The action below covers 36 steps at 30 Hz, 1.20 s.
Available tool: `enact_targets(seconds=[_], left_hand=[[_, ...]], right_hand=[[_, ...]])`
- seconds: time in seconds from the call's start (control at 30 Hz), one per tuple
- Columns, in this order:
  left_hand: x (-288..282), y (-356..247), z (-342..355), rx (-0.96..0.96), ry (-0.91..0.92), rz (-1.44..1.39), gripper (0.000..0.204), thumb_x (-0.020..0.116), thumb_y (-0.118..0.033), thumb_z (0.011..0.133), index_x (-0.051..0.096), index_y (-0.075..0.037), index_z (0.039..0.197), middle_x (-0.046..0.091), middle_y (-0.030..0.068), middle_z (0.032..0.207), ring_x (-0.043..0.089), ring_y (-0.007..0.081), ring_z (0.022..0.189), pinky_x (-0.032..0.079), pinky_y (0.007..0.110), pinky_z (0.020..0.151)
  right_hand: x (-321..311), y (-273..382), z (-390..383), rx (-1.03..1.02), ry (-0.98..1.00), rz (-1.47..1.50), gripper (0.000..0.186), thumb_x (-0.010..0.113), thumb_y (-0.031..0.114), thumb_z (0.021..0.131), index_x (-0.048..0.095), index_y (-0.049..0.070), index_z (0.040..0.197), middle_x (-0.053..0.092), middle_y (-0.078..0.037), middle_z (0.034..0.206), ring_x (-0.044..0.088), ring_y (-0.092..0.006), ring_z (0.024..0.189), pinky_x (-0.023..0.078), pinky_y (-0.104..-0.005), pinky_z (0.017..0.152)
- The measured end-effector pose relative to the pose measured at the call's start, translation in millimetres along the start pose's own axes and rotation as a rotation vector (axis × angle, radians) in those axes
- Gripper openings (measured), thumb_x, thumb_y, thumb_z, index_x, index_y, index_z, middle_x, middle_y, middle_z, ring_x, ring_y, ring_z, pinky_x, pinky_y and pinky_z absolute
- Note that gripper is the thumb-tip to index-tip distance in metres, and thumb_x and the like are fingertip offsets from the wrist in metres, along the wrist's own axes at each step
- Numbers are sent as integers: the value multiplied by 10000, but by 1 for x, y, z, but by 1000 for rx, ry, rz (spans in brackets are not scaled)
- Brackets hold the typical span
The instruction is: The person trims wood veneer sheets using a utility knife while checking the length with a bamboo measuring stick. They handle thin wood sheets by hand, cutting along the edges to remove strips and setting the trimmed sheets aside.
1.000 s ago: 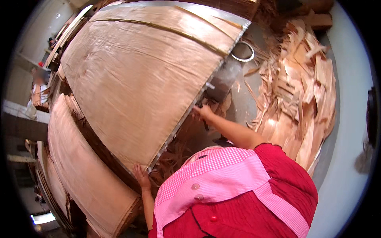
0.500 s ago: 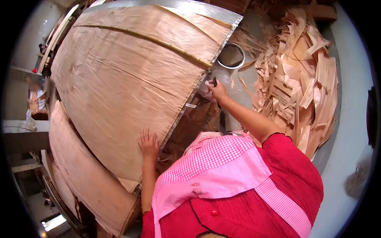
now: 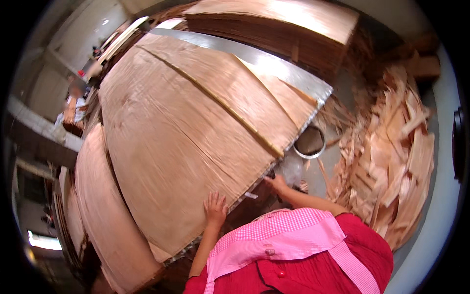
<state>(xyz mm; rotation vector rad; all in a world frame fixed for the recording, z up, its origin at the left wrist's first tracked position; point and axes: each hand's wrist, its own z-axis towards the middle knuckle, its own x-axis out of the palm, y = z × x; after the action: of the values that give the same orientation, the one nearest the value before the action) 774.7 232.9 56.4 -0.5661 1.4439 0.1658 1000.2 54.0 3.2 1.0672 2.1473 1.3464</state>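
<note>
A large, thin sheet of pale wood veneer (image 3: 166, 132) lies on a metal-edged table (image 3: 274, 64), with a crease running along it. My left hand (image 3: 215, 208) rests flat on the sheet near its front edge, fingers spread. At the right-hand edge of the table, my right hand (image 3: 277, 183) is closed around a small dark object (image 3: 270, 174), mostly hidden by the fingers. A narrow wood strip (image 3: 215, 102) lies across the sheet's far part. Beside my right hand is clear plastic (image 3: 293, 168). A small white tab (image 3: 251, 195) sticks out at the sheet's edge.
A round white-rimmed bucket (image 3: 310, 156) stands right of the table. Beyond it, torn veneer scraps (image 3: 387, 166) are heaped along the wall. A tall veneer stack (image 3: 274, 22) stands at the back, more sheets (image 3: 110, 206) at the left. A person (image 3: 73, 110) is at the far left.
The view has swung, so the table appears lower and further right, with the back stack now showing. My right hand has come nearer my body along the table's edge; my left stays flat.
</note>
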Motion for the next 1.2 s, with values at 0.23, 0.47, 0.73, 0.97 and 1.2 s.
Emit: enact_targets(seconds=[0.23,0.47,0.73,0.97,1.2], left_hand=[[24,-50,24,-414,-141,16,582,622,-253,713,396,-125,1233,357,82,1305,264,297,1235,176,523,986],[21,-111,-19,-454,-166,82,469,611,-266,724,483,-131,1154,377,97,1283,294,292,1213,190,518,980],[36,-139,-159,-761,-130,-102,405,582,-231,757,502,-135,1142,311,64,1335,254,258,1247,197,507,994],[116,-117,-321,-919,566,-550,366,563,-306,739,569,-113,1049,513,125,1139,469,314,1065,387,479,836],[197,-135,-496,-1257,484,-934,460,571,-335,697,510,-100,1088,486,143,1130,437,325,1079,354,483,860]], right_hand=[[-51,29,28,45,332,-431,177,597,206,777,577,31,796,572,-52,615,527,-145,526,428,-308,445],[-48,2,16,-74,341,-42,227,652,231,755,574,39,846,512,-2,609,472,-112,536,386,-275,481],[-20,15,14,37,24,-117,272,648,281,751,524,46,814,520,-31,619,416,-139,398,315,-276,339],[-30,-8,6,42,-90,-122,356,584,351,792,546,30,941,615,-118,814,478,-162,475,363,-285,404],[43,-34,-44,-250,449,-779,339,587,299,788,544,55,1018,598,-123,920,536,-219,762,421,-316,646]])
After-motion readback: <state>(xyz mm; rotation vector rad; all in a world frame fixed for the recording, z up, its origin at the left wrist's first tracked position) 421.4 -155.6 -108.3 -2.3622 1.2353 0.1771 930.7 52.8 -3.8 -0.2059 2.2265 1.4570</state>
